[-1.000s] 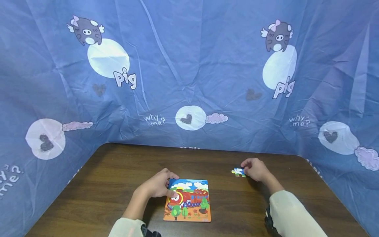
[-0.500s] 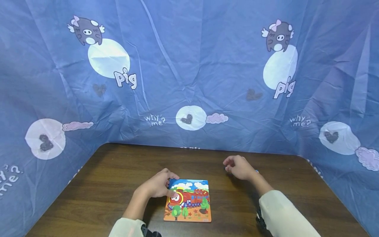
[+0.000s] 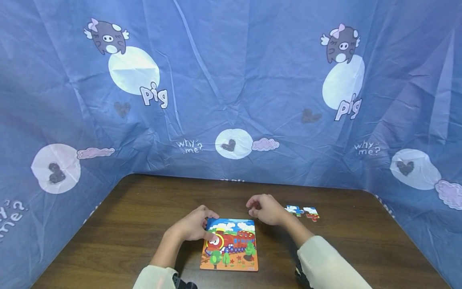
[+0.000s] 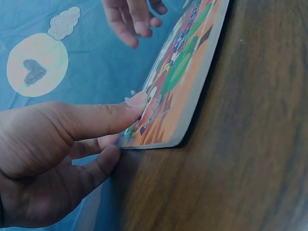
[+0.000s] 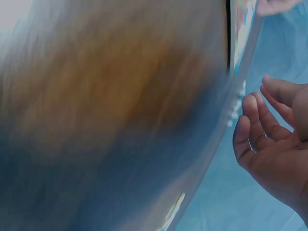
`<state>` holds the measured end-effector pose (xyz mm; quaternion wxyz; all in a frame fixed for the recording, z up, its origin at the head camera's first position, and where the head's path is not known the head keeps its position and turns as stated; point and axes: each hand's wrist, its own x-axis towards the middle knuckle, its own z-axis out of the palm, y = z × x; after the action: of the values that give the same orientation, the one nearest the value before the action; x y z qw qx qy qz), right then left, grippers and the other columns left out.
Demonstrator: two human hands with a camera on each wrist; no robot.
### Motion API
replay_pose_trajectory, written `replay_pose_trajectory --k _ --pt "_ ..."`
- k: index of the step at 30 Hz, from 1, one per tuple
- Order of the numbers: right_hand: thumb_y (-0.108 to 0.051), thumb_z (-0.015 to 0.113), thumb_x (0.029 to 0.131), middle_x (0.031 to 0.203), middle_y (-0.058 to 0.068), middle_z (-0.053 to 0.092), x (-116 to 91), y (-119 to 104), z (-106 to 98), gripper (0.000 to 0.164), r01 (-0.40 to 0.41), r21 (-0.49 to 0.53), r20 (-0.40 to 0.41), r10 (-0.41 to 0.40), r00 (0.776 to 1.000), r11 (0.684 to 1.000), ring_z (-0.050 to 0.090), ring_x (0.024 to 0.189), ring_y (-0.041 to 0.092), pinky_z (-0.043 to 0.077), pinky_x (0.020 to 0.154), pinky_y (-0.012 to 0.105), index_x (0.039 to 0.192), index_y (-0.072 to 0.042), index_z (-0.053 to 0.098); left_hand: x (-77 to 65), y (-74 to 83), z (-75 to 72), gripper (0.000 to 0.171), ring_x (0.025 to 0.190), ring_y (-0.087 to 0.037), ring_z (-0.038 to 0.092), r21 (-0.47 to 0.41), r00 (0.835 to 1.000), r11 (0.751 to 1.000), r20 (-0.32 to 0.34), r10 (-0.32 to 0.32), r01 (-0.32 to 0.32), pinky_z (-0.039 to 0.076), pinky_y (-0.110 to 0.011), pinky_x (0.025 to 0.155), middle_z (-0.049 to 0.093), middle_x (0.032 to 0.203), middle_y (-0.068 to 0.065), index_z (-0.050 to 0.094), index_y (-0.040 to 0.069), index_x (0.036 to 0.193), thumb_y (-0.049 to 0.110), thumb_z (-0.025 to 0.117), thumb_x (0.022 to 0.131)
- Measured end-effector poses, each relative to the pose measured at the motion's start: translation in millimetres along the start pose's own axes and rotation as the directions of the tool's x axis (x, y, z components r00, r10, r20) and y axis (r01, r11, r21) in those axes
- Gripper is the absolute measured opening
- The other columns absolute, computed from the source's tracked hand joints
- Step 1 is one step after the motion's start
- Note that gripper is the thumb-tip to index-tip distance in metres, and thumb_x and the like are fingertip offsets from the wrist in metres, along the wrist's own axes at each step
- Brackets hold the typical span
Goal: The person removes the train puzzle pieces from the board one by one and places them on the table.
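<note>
A square jigsaw puzzle (image 3: 231, 245) with a red train picture lies flat on the table in the head view. My left hand (image 3: 195, 224) holds its left side. In the left wrist view the thumb (image 4: 110, 115) presses on the picture face and the other fingers lie at the edge. Just beyond the puzzle's upper right corner is my right hand (image 3: 267, 208), fingers loosely bent. Nothing shows between thumb and fingers of that hand (image 5: 279, 130) in the right wrist view. Two loose jigsaw pieces, one blue and white (image 3: 294, 210) and one with red (image 3: 311, 213), lie right of it.
The brown wooden table (image 3: 155, 200) has rounded far corners. A blue cloth (image 3: 187, 112) printed with pigs and hearts hangs around its back and sides.
My right hand has moved left from the loose pieces to the puzzle's upper right corner, uncovering two pieces behind it. The left hand and the puzzle stay in place.
</note>
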<state>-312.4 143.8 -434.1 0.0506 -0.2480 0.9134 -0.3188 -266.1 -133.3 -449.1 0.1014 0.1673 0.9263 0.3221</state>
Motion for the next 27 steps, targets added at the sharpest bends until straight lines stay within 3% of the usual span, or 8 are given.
replay_pose_trajectory --k 4,13,19,27 --pt "-0.003 0.069 0.096 0.087 -0.004 0.065 0.9 -12.2 14.3 0.01 0.032 -0.021 0.048 -0.031 0.998 0.999 0.059 0.082 0.012 0.051 0.075 0.035 0.106 -0.004 0.072 1.0 0.0 0.0 0.053 0.095 -0.02 0.055 0.002 1.0 1.0 0.0 0.007 -0.007 0.051 -0.045 0.087 0.055 0.112 -0.004 0.071 0.012 0.123 0.02 0.093 0.075" --pt "-0.01 0.07 0.097 0.084 -0.009 0.063 0.1 -33.0 35.1 0.01 0.082 -0.037 0.154 -0.076 0.985 0.996 0.057 0.076 0.008 0.05 0.07 0.026 0.106 -0.009 0.073 2.0 -0.8 -0.6 0.052 0.096 -0.019 0.055 -0.008 1.0 1.0 0.018 0.006 -0.006 0.051 -0.046 0.09 0.055 0.113 -0.004 0.071 0.013 0.124 0.022 0.092 0.077" --pt "-0.016 0.073 0.096 0.082 -0.009 0.061 0.2 -40.9 44.1 0.012 0.135 -0.04 0.183 -0.125 0.975 0.99 0.055 0.071 0.005 0.049 0.067 0.023 0.106 -0.01 0.074 1.8 0.2 -1.2 0.052 0.095 -0.02 0.055 -0.003 1.0 1.0 0.023 -0.003 0.003 0.052 -0.045 0.089 0.055 0.112 -0.004 0.071 0.013 0.123 0.022 0.092 0.077" --pt "-0.022 0.079 0.092 0.086 -0.009 0.061 0.3 -48.1 50.7 0.014 0.144 -0.04 0.2 -0.133 0.971 0.989 0.055 0.077 0.004 0.049 0.071 0.022 0.102 -0.012 0.075 0.8 0.6 -1.2 0.052 0.096 -0.02 0.055 -0.002 1.0 1.0 0.015 0.001 -0.001 0.051 -0.047 0.09 0.055 0.113 -0.005 0.072 0.012 0.122 0.021 0.093 0.075"
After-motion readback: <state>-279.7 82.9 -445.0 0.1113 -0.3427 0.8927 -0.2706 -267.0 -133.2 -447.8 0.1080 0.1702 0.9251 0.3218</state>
